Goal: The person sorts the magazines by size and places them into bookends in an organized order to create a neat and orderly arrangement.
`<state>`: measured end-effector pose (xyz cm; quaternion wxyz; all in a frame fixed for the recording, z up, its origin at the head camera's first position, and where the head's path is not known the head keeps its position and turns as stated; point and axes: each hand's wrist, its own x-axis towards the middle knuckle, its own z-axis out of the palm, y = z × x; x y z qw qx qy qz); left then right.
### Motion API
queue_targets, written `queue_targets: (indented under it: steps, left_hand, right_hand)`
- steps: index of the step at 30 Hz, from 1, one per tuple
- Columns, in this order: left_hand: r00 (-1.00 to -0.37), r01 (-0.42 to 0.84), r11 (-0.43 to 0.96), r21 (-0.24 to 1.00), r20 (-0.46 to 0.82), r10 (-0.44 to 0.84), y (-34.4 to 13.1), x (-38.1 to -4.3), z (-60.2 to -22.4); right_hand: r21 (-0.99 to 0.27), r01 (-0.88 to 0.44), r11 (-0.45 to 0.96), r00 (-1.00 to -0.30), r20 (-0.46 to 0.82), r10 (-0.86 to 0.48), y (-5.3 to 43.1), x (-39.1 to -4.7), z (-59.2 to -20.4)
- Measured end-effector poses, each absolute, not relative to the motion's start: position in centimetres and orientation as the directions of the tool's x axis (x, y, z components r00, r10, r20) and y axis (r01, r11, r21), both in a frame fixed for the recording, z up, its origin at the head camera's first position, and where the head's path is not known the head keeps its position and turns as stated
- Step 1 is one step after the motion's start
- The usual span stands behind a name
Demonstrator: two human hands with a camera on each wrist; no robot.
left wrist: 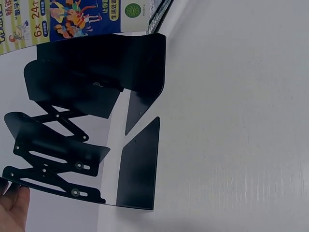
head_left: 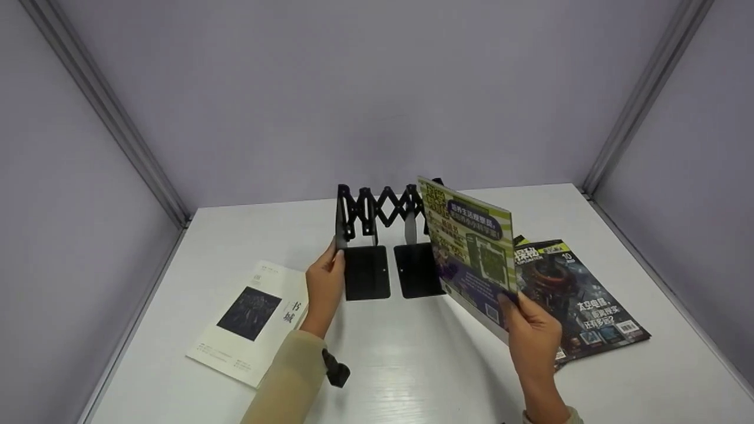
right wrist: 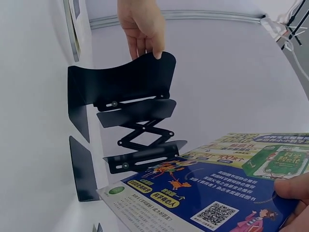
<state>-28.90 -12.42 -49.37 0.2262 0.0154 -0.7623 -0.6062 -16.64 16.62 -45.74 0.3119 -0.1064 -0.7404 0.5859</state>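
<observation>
A black expandable bookend (head_left: 366, 274) with a crisscross lattice stands partly stretched on the white table, its flat base plates toward me. My left hand (head_left: 325, 288) pinches its left end plate; in the right wrist view the left hand's fingers (right wrist: 158, 52) lie over that plate's edge. A colourful magazine (head_left: 471, 253) is tilted upright in my right hand (head_left: 533, 335), which grips it near the lower right corner, thumb on the cover facing me. The magazine hides much of the bookend's right end.
A cream book (head_left: 247, 347) with a dark square picture lies flat at the left, beside my left forearm. Dark magazines (head_left: 571, 300) lie overlapped at the right, partly behind the held one. Pale walls (head_left: 377, 88) enclose the table at the back and both sides.
</observation>
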Motion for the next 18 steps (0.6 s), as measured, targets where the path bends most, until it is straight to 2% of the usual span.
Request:
queue_targets:
  steps: [11, 18]
  left_hand:
    - [-0.904, 0.248, 0.268, 0.931, 0.322, -0.282, -12.4, -28.9, -49.2]
    - [-0.902, 0.249, 0.27, 0.93, 0.324, -0.285, -12.5, -29.0, -49.3]
  right_hand:
    - [-0.916, -0.317, 0.244, -0.759, 0.4, 0.514, 14.7, -19.5, -47.2]
    - [-0.924, -0.319, 0.209, -0.772, 0.381, 0.509, 13.8, -20.9, -48.3]
